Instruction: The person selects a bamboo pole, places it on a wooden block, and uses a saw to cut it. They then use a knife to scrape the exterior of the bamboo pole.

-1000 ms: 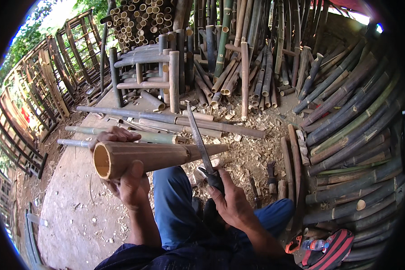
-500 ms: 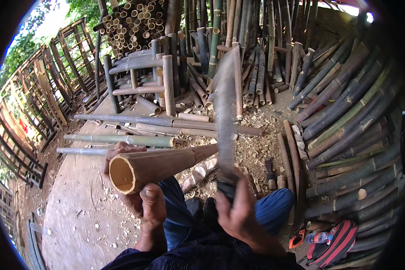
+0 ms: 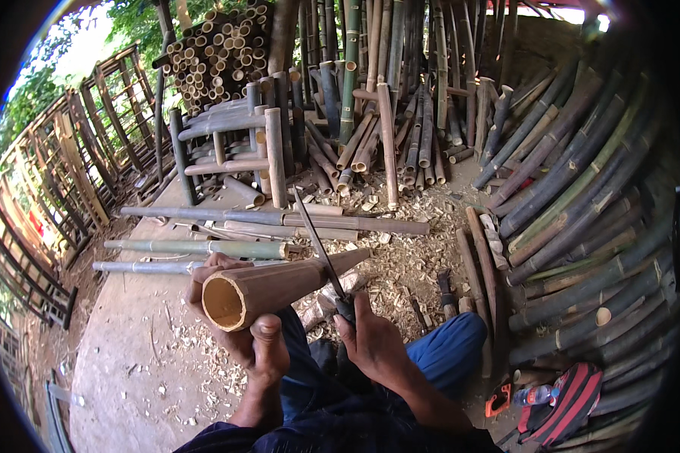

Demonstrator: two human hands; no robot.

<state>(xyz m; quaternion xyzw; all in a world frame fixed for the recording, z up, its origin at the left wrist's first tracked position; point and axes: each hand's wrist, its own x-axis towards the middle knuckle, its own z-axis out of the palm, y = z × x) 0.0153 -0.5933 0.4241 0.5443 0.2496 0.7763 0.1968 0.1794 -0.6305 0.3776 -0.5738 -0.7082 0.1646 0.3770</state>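
Observation:
My left hand grips a thick brown bamboo piece, fingers around its far side and thumb below. The hollow, pale-rimmed end faces me; its other end narrows to a slanted point toward the right. In my right hand is the dark handle of a machete, the fist closed around it. Its long, thin blade is seen nearly edge-on, pointing up and away. The blade crosses the bamboo near the tapered part and appears to lie against it.
Pale wood chips cover the ground ahead. Several bamboo poles lie beyond my left hand, with a bamboo frame behind them. Stacked poles line the right side. A red-black bag, a bottle and an orange-handled tool lie lower right.
The machete has come down from an upright, blurred swing to a leftward tilt across the bamboo. My right hand has moved slightly left; the bamboo stays in my left hand.

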